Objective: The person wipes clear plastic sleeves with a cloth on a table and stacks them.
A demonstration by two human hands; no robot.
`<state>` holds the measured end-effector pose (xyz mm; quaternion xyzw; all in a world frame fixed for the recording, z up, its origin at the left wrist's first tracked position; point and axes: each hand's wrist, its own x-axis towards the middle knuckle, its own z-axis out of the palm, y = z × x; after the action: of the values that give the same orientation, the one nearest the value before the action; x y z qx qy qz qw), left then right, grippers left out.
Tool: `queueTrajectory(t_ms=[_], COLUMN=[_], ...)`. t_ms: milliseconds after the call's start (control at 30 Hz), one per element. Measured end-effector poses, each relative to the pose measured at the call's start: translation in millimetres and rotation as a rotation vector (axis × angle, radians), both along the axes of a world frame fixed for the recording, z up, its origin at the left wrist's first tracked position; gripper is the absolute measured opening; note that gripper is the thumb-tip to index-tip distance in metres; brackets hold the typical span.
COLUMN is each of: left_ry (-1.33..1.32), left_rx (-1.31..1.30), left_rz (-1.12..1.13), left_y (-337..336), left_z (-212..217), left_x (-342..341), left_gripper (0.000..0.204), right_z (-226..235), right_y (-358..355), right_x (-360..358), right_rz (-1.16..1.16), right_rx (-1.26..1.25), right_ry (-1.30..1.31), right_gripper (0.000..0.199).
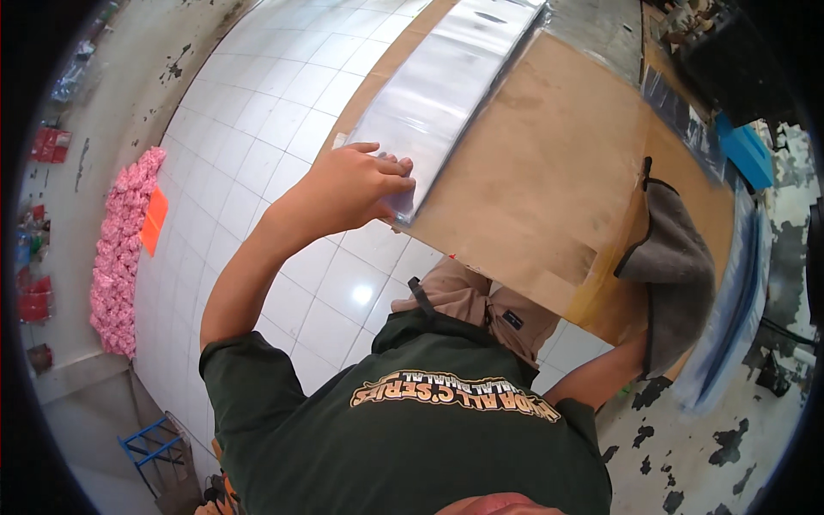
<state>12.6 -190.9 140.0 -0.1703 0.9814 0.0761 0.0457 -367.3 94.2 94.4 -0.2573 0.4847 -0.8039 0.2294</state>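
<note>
My left hand [373, 182] lies on the near end of a stack of clear plastic sheets [455, 81], its fingers apart and resting on the top. The stack runs away from me along the left side of a brown cardboard-topped table [549, 163]. On the right, a grey cloth [682, 249] with dark edging covers my right hand. Only the right forearm [611, 373] shows below the cloth, so the fingers are hidden. One corner of the cloth sticks up over the tabletop.
Long plastic-wrapped sheets [725, 318] and a blue box [745, 150] line the table's right side. Dark equipment [730, 60] stands at the far right. Pink bundles [124, 257] with an orange card [154, 221] lie along the left wall. A blue metal frame [153, 451] stands lower left.
</note>
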Motion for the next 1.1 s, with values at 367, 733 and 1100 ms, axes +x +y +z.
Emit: queueTrajectory(t_ms=[367, 733, 1100], left_ry=[0.202, 0.639, 1.173], left_rx=[0.185, 0.528, -0.591], left_rz=[0.140, 0.497, 0.083], left_y=[-6, -38, 11], left_z=[8, 28, 52], left_x=[10, -6, -81], left_gripper=[0.028, 0.016, 0.010], right_z=[-1, 1, 9], right_y=[5, 14, 20], right_x=[4, 8, 13], right_rz=[-0.018, -0.049, -0.069], right_rx=[-0.010, -0.030, -0.057], right_ry=[0.005, 0.014, 0.023], right_gripper=[0.037, 0.037, 0.037])
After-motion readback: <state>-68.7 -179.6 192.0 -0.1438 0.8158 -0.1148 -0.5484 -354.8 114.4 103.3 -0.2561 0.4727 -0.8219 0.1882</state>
